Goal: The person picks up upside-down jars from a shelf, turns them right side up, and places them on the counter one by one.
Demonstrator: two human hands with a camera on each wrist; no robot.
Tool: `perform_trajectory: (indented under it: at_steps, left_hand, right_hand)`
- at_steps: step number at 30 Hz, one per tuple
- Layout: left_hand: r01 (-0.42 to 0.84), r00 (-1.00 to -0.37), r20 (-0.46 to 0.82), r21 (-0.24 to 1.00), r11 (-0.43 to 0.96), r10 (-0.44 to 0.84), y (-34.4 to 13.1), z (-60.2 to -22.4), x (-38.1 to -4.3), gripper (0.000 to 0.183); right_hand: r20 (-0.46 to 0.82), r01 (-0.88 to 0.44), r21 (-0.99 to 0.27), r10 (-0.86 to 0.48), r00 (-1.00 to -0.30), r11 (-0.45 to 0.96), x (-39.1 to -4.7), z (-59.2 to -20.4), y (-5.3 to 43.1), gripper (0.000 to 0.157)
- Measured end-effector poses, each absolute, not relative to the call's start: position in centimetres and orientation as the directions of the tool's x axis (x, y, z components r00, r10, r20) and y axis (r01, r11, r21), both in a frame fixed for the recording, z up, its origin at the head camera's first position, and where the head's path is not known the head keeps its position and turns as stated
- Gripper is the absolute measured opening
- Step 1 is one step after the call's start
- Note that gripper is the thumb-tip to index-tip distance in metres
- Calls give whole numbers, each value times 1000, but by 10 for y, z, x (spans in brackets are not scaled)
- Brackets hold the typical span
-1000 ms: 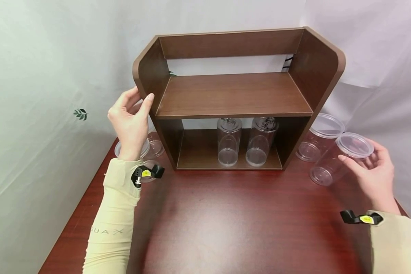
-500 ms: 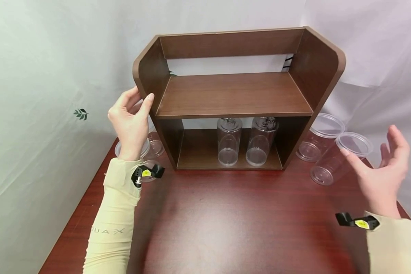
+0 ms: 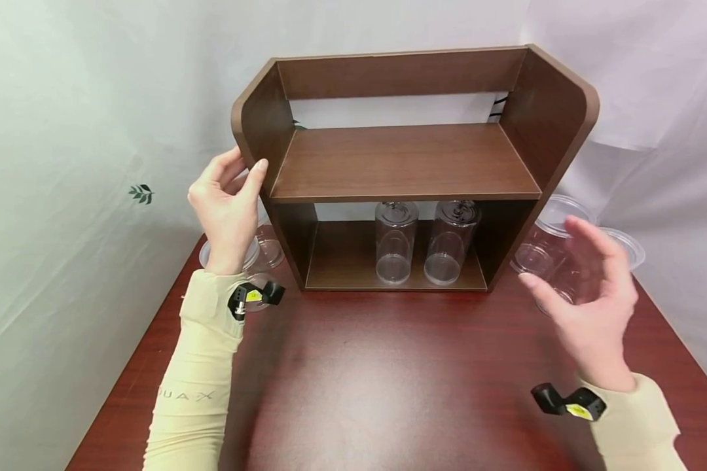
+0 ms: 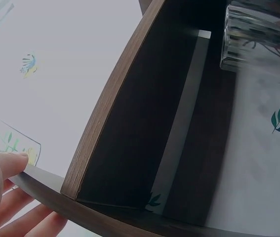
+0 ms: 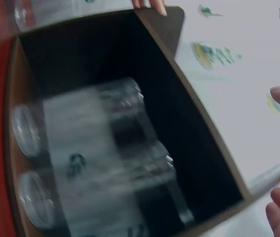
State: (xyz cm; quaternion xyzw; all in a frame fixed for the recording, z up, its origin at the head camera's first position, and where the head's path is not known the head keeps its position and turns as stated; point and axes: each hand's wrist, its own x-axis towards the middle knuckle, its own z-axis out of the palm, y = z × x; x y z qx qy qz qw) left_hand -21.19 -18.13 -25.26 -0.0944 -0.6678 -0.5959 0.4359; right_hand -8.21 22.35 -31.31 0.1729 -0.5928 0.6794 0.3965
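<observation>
**One hand holds the shelf, one hand is free**

Closest is the red-brown table (image 3: pixel 353 392). Over it, the right hand (image 3: pixel 595 314) has its thumb and fingers spread apart and seems to hold nothing. It partly hides two clear jars, a front jar (image 3: pixel 629 247) and a back jar (image 3: pixel 565 208), on the table beside the shelf's right wall. I can't tell if it touches one. Good care here means keeping those fingers wide and slow, since light jars probably tip easily.

The left hand (image 3: pixel 226 209) pinches the left wall of the brown shelf (image 3: pixel 406 163) between thumb and fingers. A firm, gentle pinch should keep it steady. Two more clear jars (image 3: pixel 395 242) stand inside, down low. A pale cloth (image 3: pixel 94 118) hangs behind.
</observation>
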Motion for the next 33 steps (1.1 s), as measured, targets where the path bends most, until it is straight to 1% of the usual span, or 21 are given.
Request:
perform_trajectory:
  at_steps: [5, 10, 12, 16, 18, 22, 27, 33]
  left_hand:
    - [653, -592, 709, 701, 287, -384, -181, -253, -210, 29]
    - [650, -597, 702, 707, 279, -389, -180, -253, -209, 29]
    - [647, -604, 693, 715, 265, -394, -180, -253, -210, 28]
    - [659, -586, 721, 690, 300, -370, -180, -254, -212, 29]
    - [656, -588, 719, 692, 301, -371, -180, -254, -212, 28]
    - [633, -606, 694, 716, 294, -389, -178, -252, -210, 27]
    - [612, -608, 687, 725, 316, -399, -176, -250, -209, 27]
    - [619, -611, 690, 722, 308, -390, -180, -252, -210, 28]
  right_hand:
    - [668, -641, -745, 212, -714, 188, -86, -320, 207, 74]
    - [573, -510, -793, 123, -810, 334, -103, -335, 204, 84]
    - [532, -472, -813, 107, -840, 341, -112, -341, 205, 87]
    - [431, -380, -862, 90, -898, 335, -125, -346, 204, 91]
    - [380, -337, -884, 80, -921, 325, -129, -348, 202, 93]
    - [337, -303, -903, 64, -939, 304, -137, -351, 199, 97]
    - [353, -323, -904, 64, -933, 279, -148, -356, 196, 97]
    - [353, -326, -908, 59, -934, 264, -160, -363, 195, 93]
